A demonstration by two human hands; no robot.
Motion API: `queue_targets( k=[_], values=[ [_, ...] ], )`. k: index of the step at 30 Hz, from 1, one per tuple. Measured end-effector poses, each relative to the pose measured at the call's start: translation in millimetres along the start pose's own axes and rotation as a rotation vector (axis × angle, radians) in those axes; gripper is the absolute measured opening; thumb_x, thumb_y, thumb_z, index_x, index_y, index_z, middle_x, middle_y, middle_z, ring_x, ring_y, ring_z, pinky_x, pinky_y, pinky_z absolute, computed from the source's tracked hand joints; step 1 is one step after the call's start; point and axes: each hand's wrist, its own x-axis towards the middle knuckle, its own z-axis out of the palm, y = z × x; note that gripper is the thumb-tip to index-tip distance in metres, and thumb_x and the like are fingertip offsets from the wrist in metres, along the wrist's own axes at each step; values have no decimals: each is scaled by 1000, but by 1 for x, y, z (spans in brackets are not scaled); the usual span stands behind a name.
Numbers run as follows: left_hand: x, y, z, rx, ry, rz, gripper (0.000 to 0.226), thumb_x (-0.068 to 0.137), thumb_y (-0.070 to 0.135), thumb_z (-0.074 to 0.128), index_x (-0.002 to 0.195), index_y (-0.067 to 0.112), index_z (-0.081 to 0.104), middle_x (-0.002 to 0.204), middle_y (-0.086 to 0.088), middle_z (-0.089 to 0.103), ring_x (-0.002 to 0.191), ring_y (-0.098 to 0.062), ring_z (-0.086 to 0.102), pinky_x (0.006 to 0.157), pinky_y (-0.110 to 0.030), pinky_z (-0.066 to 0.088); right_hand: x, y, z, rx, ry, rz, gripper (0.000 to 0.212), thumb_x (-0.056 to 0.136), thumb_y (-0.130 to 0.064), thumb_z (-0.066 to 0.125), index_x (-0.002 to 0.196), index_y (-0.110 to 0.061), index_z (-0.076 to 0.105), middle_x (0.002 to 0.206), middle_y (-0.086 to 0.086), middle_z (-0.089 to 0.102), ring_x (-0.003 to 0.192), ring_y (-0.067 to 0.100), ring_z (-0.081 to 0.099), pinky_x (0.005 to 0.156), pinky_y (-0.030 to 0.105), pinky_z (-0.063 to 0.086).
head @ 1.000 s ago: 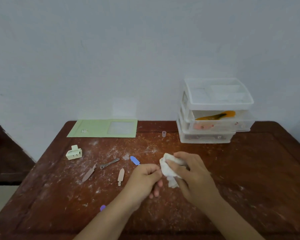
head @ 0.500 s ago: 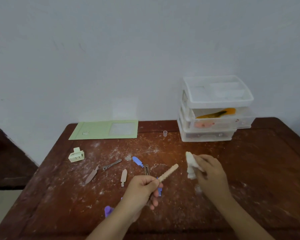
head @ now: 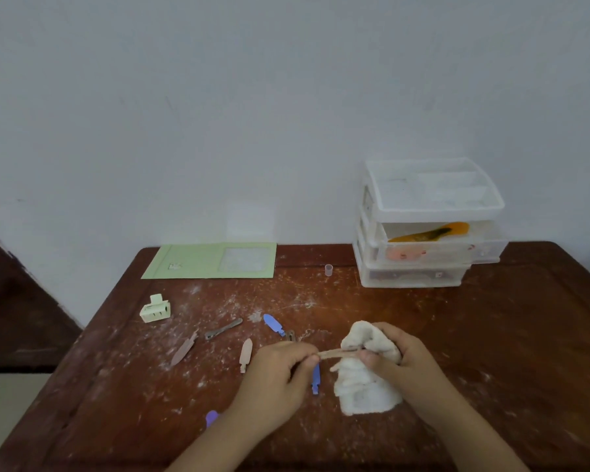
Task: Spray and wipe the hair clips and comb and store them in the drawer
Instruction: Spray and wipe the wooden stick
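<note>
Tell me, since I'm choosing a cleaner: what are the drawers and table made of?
Drawers: seemingly clear, slightly frosted plastic, as the contents show through. Table: looks like dark reddish wood with a worn, dusty finish and pale scuffs.

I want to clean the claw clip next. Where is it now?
The pale green claw clip sits at the table's far left, just in front of the green folder, untouched.

A plain home corner is being shown: a worn wooden table (head: pixel 491 335) and plastic drawer unit (head: pixel 423 253) against a bare wall (head: pixel 218 97).

Dusty wooden table (head: pixel 491 335), translucent plastic drawers (head: pixel 423 264)
</note>
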Motion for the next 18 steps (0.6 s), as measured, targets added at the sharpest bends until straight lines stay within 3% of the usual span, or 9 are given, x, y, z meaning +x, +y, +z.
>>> queue_targets(
  k=[2, 6, 8, 11, 14, 16, 18],
  values=[
    [2, 4, 1, -32, 16, 5, 31, 85, 27, 41, 57, 27, 54, 49, 17, 50, 60, 1, 50, 55, -9, 31, 0, 3, 0, 36, 54, -16, 8, 70, -20, 65, 78, -21, 67, 77, 4, 69, 71, 18, 64, 65, 33, 52],
    [3, 13, 2, -27, 47, 41, 32, 92, 25, 42, 74, 8, 62, 56, 35, 52, 63, 9, 50, 69, 5, 28, -2, 2, 2, -19, 212, -64, 4, 69, -20, 70, 66, -22, 67, 65, -5, 68, 57, 2, 58, 53, 13, 45],
    [7, 11, 5, -36, 60, -8, 27, 92, 17, 46, 76, 7, 64, 54, 32, 53, 59, 6, 52, 61, -4, 33, -1, 4, 2, -108, 347, -95, 20, 74, -8, 72, 62, -22, 64, 56, -8, 64, 53, -4, 54, 50, 7, 40],
    [10, 4, 2, -65, 82, -120, 38, 91, 13, 49, 56, 25, 55, 47, 18, 55, 50, -4, 51, 54, -13, 36, 3, 2, -1, -135, 471, -95, 16, 79, -13, 68, 69, -24, 60, 63, -6, 62, 60, -2, 55, 52, 6, 40],
    [13, 1, -5, -83, 81, -136, 46, 90, 13, 51, 53, 39, 46, 42, 11, 53, 47, -8, 54, 56, -24, 43, 7, -4, -9, -39, 388, -34, 10, 87, -23, 56, 78, -28, 58, 78, -5, 63, 69, 4, 57, 57, 14, 43],
    [15, 4, -11, -117, 29, -131, 44, 90, 12, 51, 56, 39, 49, 44, 18, 56, 45, -2, 55, 52, -15, 41, 7, -8, -7, -37, 233, -15, 11, 89, -24, 51, 83, -27, 59, 80, -4, 64, 70, 6, 59, 61, 18, 46],
    [18, 11, -15, -148, -4, -137, 41, 89, 10, 51, 57, 34, 53, 42, 19, 55, 41, 1, 52, 49, -9, 37, 5, -10, -2, -99, 92, -38, 8, 87, -21, 57, 83, -27, 60, 74, -6, 63, 64, 1, 59, 57, 16, 47]
  ],
)
